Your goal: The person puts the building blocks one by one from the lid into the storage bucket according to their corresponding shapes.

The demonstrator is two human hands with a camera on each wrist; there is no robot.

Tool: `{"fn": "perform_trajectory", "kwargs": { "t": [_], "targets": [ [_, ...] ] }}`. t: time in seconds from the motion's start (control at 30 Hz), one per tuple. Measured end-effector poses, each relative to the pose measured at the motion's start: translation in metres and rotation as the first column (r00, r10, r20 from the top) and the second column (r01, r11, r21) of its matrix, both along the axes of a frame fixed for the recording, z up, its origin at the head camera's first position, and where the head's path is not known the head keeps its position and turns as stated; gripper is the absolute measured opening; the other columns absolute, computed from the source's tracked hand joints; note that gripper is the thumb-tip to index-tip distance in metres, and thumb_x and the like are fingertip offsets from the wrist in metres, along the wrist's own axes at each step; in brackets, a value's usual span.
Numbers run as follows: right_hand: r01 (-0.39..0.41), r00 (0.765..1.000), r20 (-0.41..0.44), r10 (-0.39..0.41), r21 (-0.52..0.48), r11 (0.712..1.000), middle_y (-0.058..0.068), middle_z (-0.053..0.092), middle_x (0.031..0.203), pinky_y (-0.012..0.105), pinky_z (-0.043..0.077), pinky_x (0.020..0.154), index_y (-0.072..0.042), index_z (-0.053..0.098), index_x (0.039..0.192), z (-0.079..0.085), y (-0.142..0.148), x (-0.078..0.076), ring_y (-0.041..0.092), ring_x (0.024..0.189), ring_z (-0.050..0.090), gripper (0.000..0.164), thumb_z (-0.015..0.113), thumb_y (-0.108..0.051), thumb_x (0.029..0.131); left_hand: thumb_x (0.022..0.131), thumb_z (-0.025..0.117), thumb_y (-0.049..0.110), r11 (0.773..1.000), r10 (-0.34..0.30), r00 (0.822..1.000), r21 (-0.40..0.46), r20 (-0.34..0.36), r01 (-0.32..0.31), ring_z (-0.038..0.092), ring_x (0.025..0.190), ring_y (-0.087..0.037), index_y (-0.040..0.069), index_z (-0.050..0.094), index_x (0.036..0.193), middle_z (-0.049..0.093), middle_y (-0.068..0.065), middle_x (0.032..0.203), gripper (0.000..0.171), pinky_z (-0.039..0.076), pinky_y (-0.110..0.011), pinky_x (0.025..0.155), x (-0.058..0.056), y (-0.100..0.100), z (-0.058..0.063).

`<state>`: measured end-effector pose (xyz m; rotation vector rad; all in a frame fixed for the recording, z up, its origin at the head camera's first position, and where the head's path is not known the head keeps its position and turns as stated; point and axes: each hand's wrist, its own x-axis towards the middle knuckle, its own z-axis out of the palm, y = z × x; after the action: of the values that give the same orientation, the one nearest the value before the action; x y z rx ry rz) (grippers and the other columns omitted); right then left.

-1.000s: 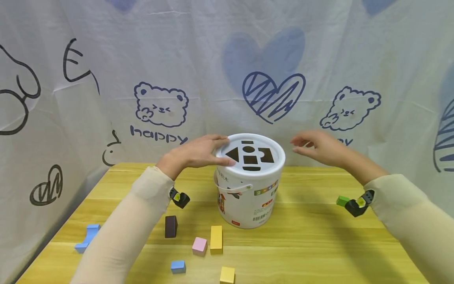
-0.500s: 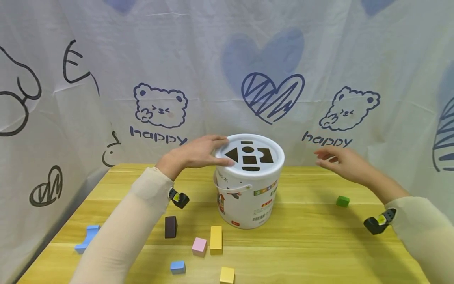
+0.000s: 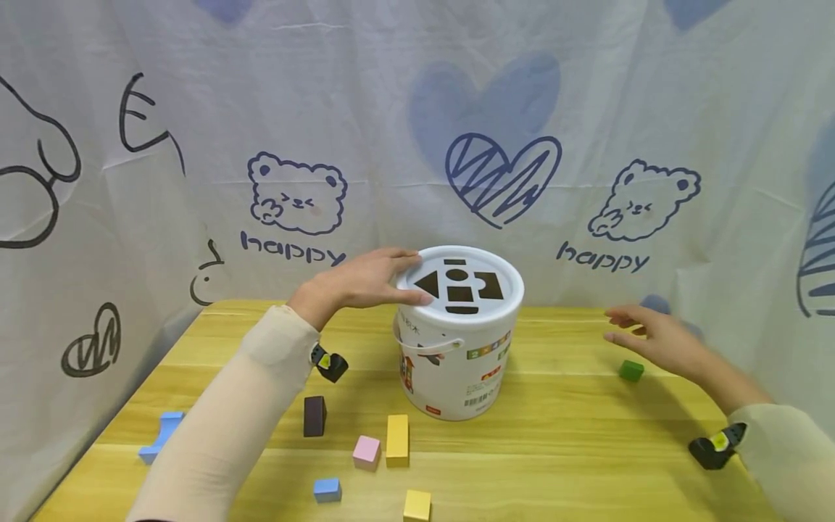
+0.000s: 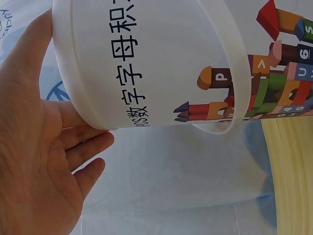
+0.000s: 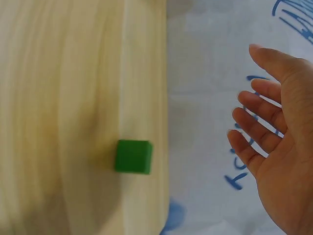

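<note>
A white bucket [image 3: 450, 370] with printed block pictures stands upright on the table, its white lid [image 3: 424, 307] cut with several shaped holes. My left hand [image 3: 365, 279] rests on the left side of the lid's rim, thumb and fingers spread apart. In the left wrist view, that hand [image 4: 44, 147] lies against the rim with fingers loosely extended, some tips hidden behind it. My right hand [image 3: 665, 344] hovers in the air at the right, holding nothing, fingers relaxed. Nearest to it is a green block [image 3: 631, 370] on the table, also seen in the right wrist view as a green block [image 5: 133, 156].
Left of and before the bucket lie a dark block [image 3: 314, 417], a pink cube [image 3: 367, 453], a long yellow block [image 3: 397, 441], a small blue block [image 3: 327, 490], a yellow cube [image 3: 417, 505] and a blue arch [image 3: 161, 437]. A printed curtain [image 3: 391, 145] hangs behind.
My right hand has moved away from the bucket, to the right and lower, toward the green block. My left hand and the bucket have stayed put.
</note>
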<state>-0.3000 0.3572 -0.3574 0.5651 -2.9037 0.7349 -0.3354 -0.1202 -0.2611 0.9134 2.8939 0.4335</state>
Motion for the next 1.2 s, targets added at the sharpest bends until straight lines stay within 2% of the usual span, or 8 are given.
{"fn": "perform_trajectory", "kwargs": {
  "t": [0.3,0.5,0.7,0.97,1.2],
  "targets": [
    [0.000,1.000,0.009,0.000,0.015,1.000,0.027,0.058,0.127,0.058,0.048,0.090,0.009,0.055,0.131,-0.031,0.021,-0.002,0.043,0.112,0.055,0.058,0.065,-0.035,0.095,0.078,0.054,0.080,1.000,0.000,1.000,-0.004,0.004,0.000,0.026,0.143,-0.030,0.014,0.033,0.153,0.027,-0.006,0.159,0.102,0.023,-0.053,0.115,-0.001,0.000,0.001],
    [0.009,1.000,0.011,-0.009,0.025,1.000,0.028,0.059,0.123,0.057,0.050,0.087,0.010,0.056,0.127,-0.047,0.032,-0.001,0.046,0.109,0.056,0.054,0.067,-0.030,0.094,0.079,0.052,0.080,1.000,-0.011,1.000,-0.013,0.001,0.011,0.025,0.144,-0.030,0.014,0.032,0.154,0.026,-0.006,0.159,0.102,0.022,-0.053,0.115,-0.002,0.000,0.002],
    [0.036,0.999,0.028,-0.038,0.060,0.998,0.028,0.062,0.117,0.056,0.051,0.084,0.009,0.058,0.126,-0.061,0.040,-0.001,0.044,0.104,0.060,0.053,0.069,-0.032,0.093,0.078,0.052,0.081,1.000,-0.005,1.000,-0.012,0.007,0.006,0.026,0.144,-0.030,0.014,0.032,0.154,0.026,-0.006,0.159,0.103,0.022,-0.053,0.115,-0.001,0.000,0.002],
    [0.075,0.996,0.029,-0.079,0.133,0.988,0.015,0.068,0.100,0.050,0.055,0.075,0.003,0.064,0.119,-0.070,0.045,-0.001,0.032,0.087,0.066,0.048,0.069,-0.036,0.091,0.078,0.053,0.081,1.000,0.005,1.000,-0.002,0.005,-0.005,0.026,0.143,-0.030,0.015,0.034,0.153,0.027,-0.006,0.159,0.102,0.023,-0.054,0.114,0.001,0.000,0.002],
    [0.043,0.999,0.009,-0.045,0.166,0.985,0.006,0.068,0.090,0.047,0.055,0.069,0.000,0.067,0.111,-0.072,0.045,-0.002,0.027,0.080,0.065,0.033,0.069,-0.027,0.092,0.077,0.054,0.081,1.000,0.013,1.000,0.004,0.008,-0.013,0.026,0.143,-0.029,0.016,0.034,0.153,0.027,-0.005,0.159,0.103,0.023,-0.053,0.114,0.002,0.000,0.002]
  ]
}}
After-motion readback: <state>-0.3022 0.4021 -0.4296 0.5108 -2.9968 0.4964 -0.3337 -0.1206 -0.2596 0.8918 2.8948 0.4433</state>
